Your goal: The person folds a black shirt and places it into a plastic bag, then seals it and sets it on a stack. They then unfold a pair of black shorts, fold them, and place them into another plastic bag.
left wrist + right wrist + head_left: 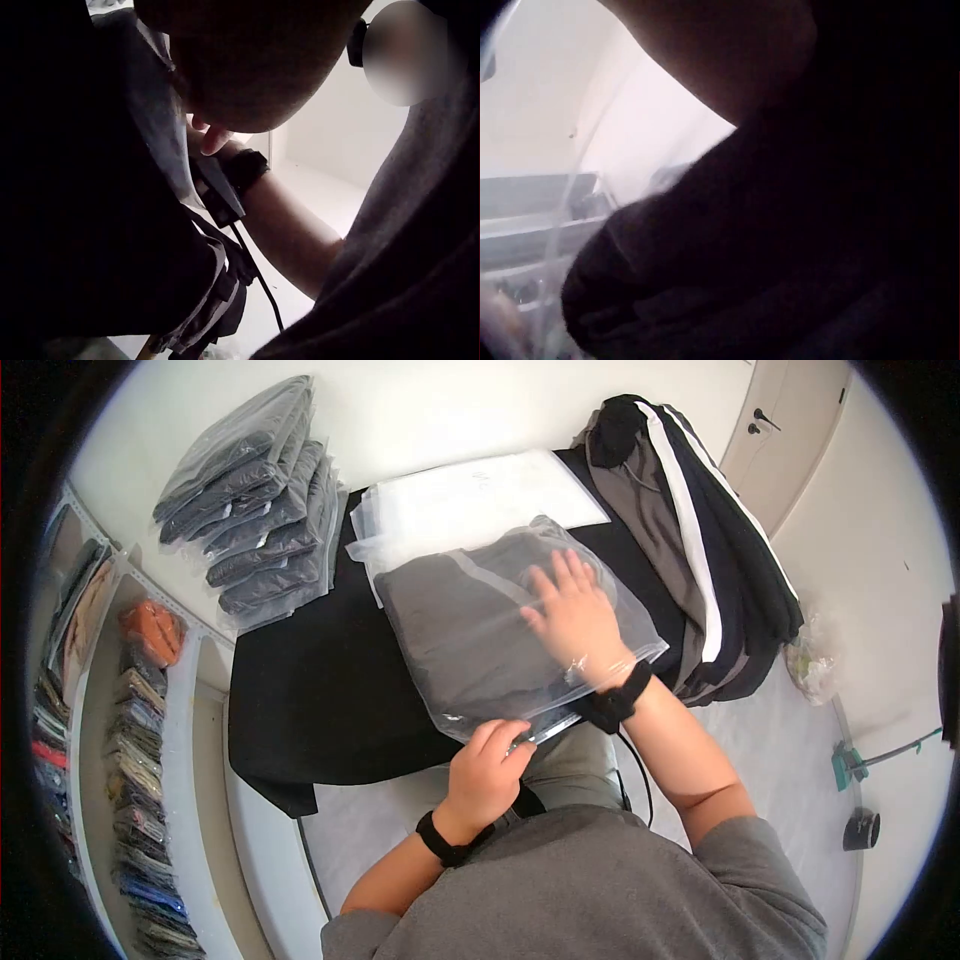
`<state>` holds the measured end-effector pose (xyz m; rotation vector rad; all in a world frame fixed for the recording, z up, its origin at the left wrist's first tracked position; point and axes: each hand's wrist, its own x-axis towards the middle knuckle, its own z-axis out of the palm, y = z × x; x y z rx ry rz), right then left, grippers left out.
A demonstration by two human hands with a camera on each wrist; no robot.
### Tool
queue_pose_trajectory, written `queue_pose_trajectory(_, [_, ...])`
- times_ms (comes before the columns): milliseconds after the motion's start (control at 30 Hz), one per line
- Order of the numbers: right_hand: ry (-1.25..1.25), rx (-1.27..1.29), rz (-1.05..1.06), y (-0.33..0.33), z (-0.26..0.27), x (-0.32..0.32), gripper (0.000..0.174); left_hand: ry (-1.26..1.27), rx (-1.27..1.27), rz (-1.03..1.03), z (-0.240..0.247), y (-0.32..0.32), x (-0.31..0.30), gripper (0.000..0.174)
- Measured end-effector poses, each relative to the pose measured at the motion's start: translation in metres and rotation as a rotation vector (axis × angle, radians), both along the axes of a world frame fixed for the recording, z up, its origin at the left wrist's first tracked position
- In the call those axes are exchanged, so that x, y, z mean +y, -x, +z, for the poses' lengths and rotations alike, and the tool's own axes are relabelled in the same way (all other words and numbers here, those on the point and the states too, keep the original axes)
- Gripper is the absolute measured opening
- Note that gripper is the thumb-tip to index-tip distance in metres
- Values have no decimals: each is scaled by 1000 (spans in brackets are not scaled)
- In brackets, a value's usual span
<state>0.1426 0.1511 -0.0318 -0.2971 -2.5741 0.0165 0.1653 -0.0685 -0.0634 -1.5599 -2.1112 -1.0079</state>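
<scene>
A dark grey folded garment (450, 625) lies in a clear plastic bag (640, 625) at the table's front edge. The right hand (575, 615) is spread with fingers extended over the garment; clear plastic crosses its wrist, and the hand appears to be inside the bag. At the bag's near edge, the left hand (485, 775) pinches the plastic between thumb and curled fingers. The left wrist view shows fingertips (216, 140) beside the bag's edge, mostly in shadow. Dark cloth (675, 277) fills much of the right wrist view, with translucent film at its left.
White plastic bags (490, 495) lie behind the garment on the black-covered table (300, 700). Bagged dark garments (260, 510) are stacked at the back left. Black, grey and white clothing (690, 540) is heaped at the right. Shelves (190, 760) of packed items stand at far left.
</scene>
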Motion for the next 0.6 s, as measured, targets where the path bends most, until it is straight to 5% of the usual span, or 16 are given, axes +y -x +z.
queue_pose_trajectory(200, [205, -209, -185, 12, -5, 26, 77, 1, -15, -85, -5, -7, 9, 14])
queue_pose_trajectory(333, [221, -202, -211, 22, -11, 32, 76, 16, 12, -74, -1, -7, 12, 14])
queue_pose_trajectory(467, [-13, -46, 41, 1, 2, 1, 51, 13, 5, 31, -1, -3, 7, 16])
queue_pose_trajectory(600, [491, 205, 339, -57, -6, -29, 30, -48, 28, 80, 3, -1, -9, 17])
